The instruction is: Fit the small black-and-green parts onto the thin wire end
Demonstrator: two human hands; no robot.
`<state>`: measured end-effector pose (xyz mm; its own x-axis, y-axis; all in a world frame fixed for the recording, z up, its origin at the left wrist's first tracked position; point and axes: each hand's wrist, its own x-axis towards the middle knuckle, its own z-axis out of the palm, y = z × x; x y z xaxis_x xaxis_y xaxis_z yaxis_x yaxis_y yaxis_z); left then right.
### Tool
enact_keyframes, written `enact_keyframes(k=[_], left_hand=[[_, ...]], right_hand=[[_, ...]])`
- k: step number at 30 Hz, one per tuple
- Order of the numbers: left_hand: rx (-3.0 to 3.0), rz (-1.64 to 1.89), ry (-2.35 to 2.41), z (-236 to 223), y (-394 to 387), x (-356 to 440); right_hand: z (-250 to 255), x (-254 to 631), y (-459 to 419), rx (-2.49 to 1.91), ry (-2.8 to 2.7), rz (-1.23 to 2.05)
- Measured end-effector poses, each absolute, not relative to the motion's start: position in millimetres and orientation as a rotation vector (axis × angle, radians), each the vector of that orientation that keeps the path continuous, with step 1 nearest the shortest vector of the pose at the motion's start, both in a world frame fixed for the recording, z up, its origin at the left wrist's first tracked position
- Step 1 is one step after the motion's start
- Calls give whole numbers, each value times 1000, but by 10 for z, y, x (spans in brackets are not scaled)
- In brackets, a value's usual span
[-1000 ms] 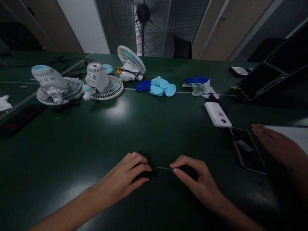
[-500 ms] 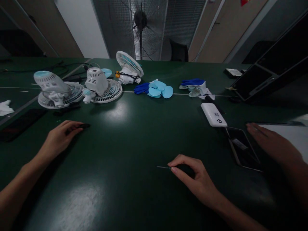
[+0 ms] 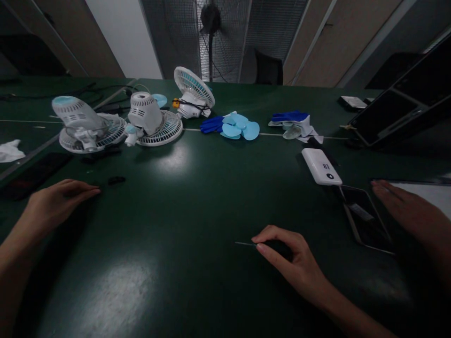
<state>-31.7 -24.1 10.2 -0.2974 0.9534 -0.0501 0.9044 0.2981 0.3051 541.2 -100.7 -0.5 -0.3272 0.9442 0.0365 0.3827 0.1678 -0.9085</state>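
Note:
My left hand is over the left side of the green table, its fingertips pressed together and nothing visible in them. A small black piece, its kind unclear, lies on the tabletop just beyond those fingertips. My right hand rests on the table, closed around the dark handle of a small screwdriver. The thin metal shaft points left, while most of the handle is hidden by the fingers. Across the table lie white fan bodies with round grilles and a light blue fan blade.
Blue and white gloves lie at the far right. Nearer are a white power bank and a phone. Another person's hand rests beside them at a white sheet. A dark flat device lies at left.
My left hand has let go of the small black piece and drawn back to the left. The right hand still holds the screwdriver. The whole view has shifted slightly.

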Motion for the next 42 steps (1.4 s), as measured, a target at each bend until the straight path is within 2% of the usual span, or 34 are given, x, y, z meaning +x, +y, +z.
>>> enact_keyframes(k=[6, 13, 18, 25, 35, 42], left_hand=[[1745, 308, 2410, 107, -275, -171], [1724, 694, 2453, 87, -247, 300], [1848, 618, 2358, 78, -191, 451], [1826, 756, 2342, 20, -201, 402], [1426, 810, 2248, 105, -124, 306], [1575, 698, 2287, 130, -171, 312]], right_hand=[[13, 5410, -1007, -1279, -1814, 1125], [-16, 5420, -999, -1273, -1835, 1130], [-8, 5416, -1002, -1276, -1827, 1121], [-50, 5441, -1003, -1285, -1847, 1142], [-10, 5424, -1012, -1276, -1837, 1148], [-6, 5416, -1021, -1292, -1859, 1113]])
